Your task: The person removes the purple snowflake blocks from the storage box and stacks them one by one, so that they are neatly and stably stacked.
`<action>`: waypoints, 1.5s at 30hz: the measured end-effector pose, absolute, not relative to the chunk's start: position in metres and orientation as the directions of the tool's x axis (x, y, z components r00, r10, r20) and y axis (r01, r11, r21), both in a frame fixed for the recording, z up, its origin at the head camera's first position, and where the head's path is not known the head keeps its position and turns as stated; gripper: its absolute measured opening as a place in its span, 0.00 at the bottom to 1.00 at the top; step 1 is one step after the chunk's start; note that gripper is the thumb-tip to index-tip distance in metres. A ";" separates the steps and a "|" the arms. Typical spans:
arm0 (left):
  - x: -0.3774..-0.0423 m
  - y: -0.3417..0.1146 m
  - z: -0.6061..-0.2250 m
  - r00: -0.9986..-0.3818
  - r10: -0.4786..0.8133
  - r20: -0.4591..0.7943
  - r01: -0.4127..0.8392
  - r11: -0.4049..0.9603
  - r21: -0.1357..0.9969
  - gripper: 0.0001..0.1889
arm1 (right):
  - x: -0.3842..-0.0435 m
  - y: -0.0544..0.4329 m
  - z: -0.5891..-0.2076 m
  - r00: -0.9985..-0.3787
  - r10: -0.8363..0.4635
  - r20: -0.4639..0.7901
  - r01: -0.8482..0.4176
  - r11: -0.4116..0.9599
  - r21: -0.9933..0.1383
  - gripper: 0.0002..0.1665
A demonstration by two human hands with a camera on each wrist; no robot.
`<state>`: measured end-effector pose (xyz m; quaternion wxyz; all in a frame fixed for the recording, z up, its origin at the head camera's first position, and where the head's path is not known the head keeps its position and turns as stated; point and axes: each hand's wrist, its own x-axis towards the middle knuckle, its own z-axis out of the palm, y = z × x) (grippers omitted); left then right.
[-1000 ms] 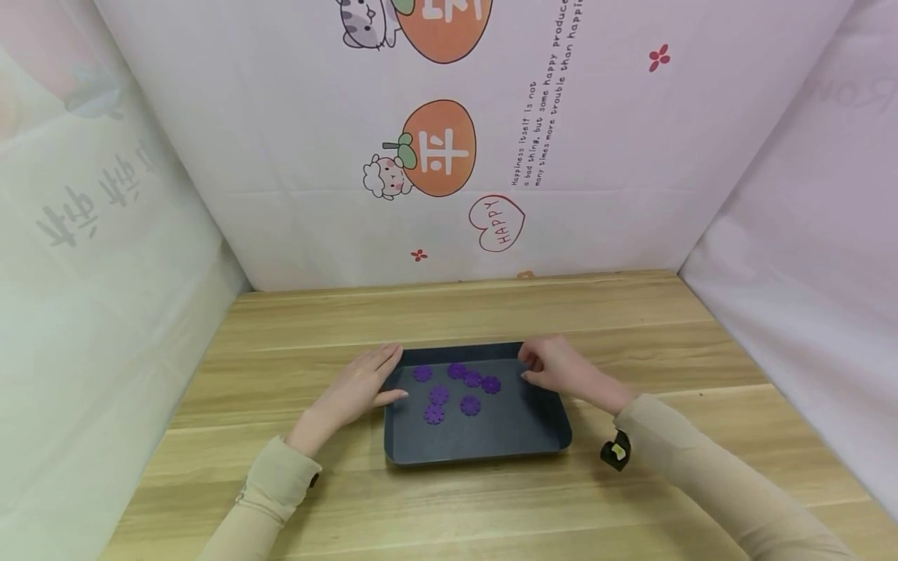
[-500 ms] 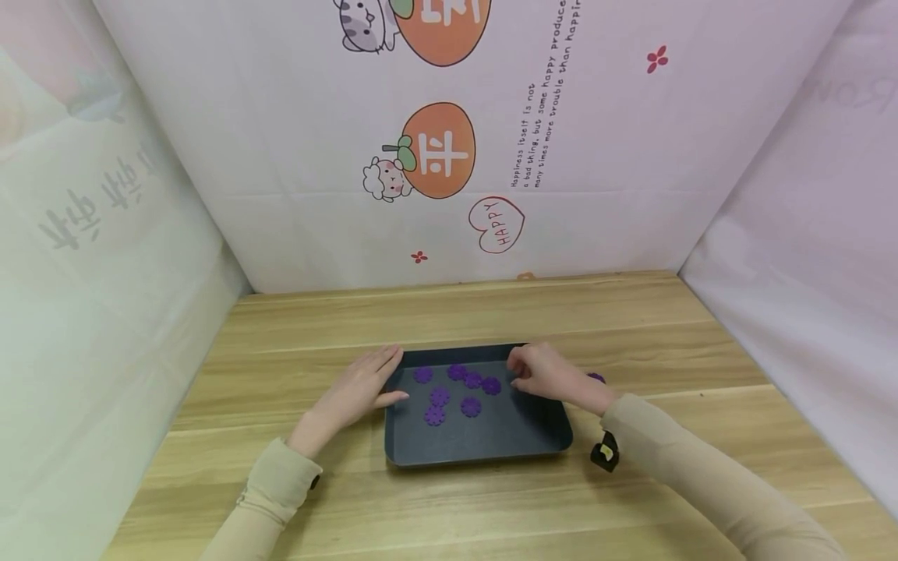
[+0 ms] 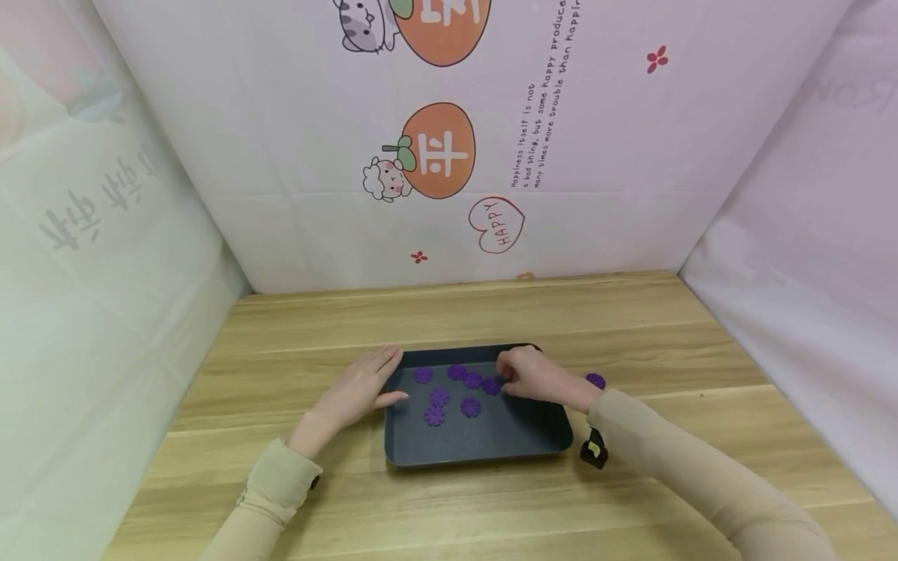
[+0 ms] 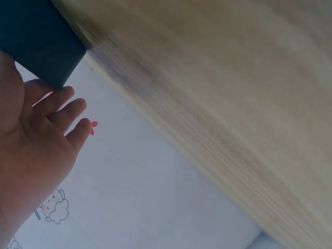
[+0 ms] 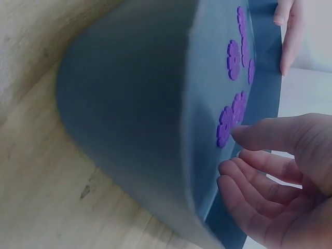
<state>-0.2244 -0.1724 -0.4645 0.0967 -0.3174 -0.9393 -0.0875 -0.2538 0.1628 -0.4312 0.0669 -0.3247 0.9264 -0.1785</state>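
Note:
A dark grey rectangular tray (image 3: 484, 440) lies on the table with several purple flower-shaped discs (image 3: 471, 407) scattered flat inside. My left hand (image 3: 354, 389) rests at its left rim, fingers fairly straight along the far left corner, thumb over the inside. In the left wrist view the left hand's fingertips (image 4: 65, 93) touch the tray's corner. My right hand (image 3: 536, 378) reaches over the right side, fingers bent and thumb apart from them. The right wrist view shows its thumb tip right at the edge of the nearest purple disc (image 5: 224, 127), nothing between thumb and fingers.
Another purple disc (image 3: 595, 380) lies on the wooden table (image 3: 309, 327) right of the tray, beside the right wrist. A black wrist device (image 3: 594, 450) hangs under the right cuff. White printed cloth (image 3: 596, 226) walls the back and both sides.
My right hand has moved left over the tray to the nearest disc, uncovering the loose disc on the table at the right. The left hand and tray have stayed in place.

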 end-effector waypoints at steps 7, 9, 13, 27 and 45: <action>-0.224 -0.173 -0.465 -0.782 0.577 0.236 0.612 0.782 0.118 0.41 | -0.257 0.158 -0.438 -0.767 -0.641 -0.004 -0.597 0.716 -0.363 0.11; -0.225 -0.173 -0.465 -0.786 0.574 0.230 0.609 0.783 0.125 0.41 | -0.258 0.157 -0.439 -0.768 -0.641 -0.008 -0.595 0.718 -0.361 0.11; -0.226 -0.173 -0.466 -0.788 0.573 0.225 0.607 0.783 0.133 0.41 | -0.258 0.155 -0.440 -0.769 -0.639 -0.012 -0.592 0.720 -0.362 0.11; -0.227 -0.174 -0.465 -0.785 0.578 0.225 0.610 0.784 0.114 0.41 | -0.259 0.152 -0.442 -0.777 -0.630 -0.008 -0.593 0.736 -0.326 0.11; -0.226 -0.173 -0.464 -0.778 0.583 0.232 0.617 0.779 0.110 0.41 | -0.257 0.149 -0.441 -0.784 -0.621 -0.016 -0.586 0.748 -0.312 0.08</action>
